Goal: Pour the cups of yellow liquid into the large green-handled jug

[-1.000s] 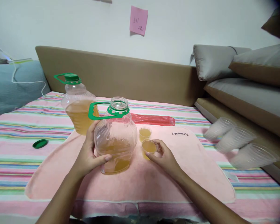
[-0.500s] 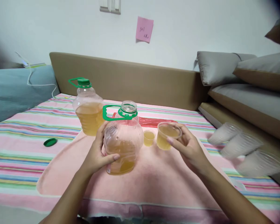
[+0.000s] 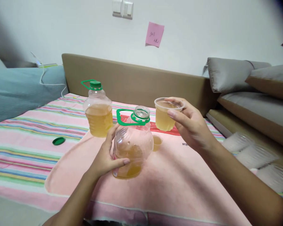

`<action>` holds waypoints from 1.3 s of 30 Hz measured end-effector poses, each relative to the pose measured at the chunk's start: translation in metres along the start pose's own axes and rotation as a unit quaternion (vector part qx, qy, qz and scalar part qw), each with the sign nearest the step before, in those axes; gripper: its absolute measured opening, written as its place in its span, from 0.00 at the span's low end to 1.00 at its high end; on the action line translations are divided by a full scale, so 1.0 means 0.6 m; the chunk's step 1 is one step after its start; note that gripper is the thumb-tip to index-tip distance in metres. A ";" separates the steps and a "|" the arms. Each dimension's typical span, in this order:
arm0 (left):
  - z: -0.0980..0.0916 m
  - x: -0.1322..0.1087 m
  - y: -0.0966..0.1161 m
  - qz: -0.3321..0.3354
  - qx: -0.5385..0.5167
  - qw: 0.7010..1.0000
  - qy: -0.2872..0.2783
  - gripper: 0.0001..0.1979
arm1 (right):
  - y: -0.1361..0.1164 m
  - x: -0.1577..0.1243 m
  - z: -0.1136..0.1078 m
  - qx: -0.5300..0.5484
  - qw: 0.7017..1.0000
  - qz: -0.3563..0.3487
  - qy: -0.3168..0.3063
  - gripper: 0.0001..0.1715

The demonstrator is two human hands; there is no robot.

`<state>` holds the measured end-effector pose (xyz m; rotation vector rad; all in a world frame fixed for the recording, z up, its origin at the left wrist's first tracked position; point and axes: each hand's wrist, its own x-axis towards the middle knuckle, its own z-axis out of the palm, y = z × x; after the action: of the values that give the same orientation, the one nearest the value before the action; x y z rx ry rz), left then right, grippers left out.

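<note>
My left hand (image 3: 110, 157) is wrapped round the side of an uncapped clear plastic jug (image 3: 134, 141) with a green carrying handle. Yellowish liquid fills its lower part, and it stands on a pink cloth (image 3: 174, 194). To the right, my right hand (image 3: 191, 122) grips a clear plastic cup (image 3: 165, 114) of the same liquid by its rim, fingers behind and thumb in front. The cup is raised off the cloth, roughly level with the jug's mouth. A smaller cup (image 3: 157, 143) with liquid sits on the cloth, partly behind the jug.
A second, capped jug (image 3: 99, 119) of liquid stands behind on the left. One loose green cap (image 3: 58, 141) lies on the striped sheet. Stacks of clear cups (image 3: 254, 157) lie at the right, beside cushions (image 3: 252, 103). Red plastic (image 3: 167, 128) lies behind the small cup.
My right hand has lifted the larger cup upward off the cloth level. The left hand still holds the jug. The whole view has shifted slightly, so things appear further right.
</note>
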<state>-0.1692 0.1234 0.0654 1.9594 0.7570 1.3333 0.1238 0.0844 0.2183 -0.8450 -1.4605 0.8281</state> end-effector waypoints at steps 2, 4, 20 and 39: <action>0.001 0.001 0.000 0.003 0.001 1.000 -0.002 0.64 | 0.001 0.003 0.007 0.004 1.000 0.006 -0.003 0.29; 0.002 0.002 0.001 0.005 0.002 1.000 -0.004 0.65 | 0.003 0.005 0.012 0.008 1.000 0.011 -0.006 0.29; 0.004 0.004 0.010 0.006 0.024 1.000 0.001 0.66 | -0.002 0.017 0.015 -0.010 0.999 -0.020 -0.039 0.28; 0.002 0.006 0.011 0.016 0.025 1.000 0.000 0.66 | -0.038 0.027 0.013 -0.140 0.987 -0.067 -0.050 0.27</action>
<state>-0.1662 0.1216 0.0722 2.0187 0.7702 1.3459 0.1143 0.0876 0.2457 -0.9110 -1.7303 0.5791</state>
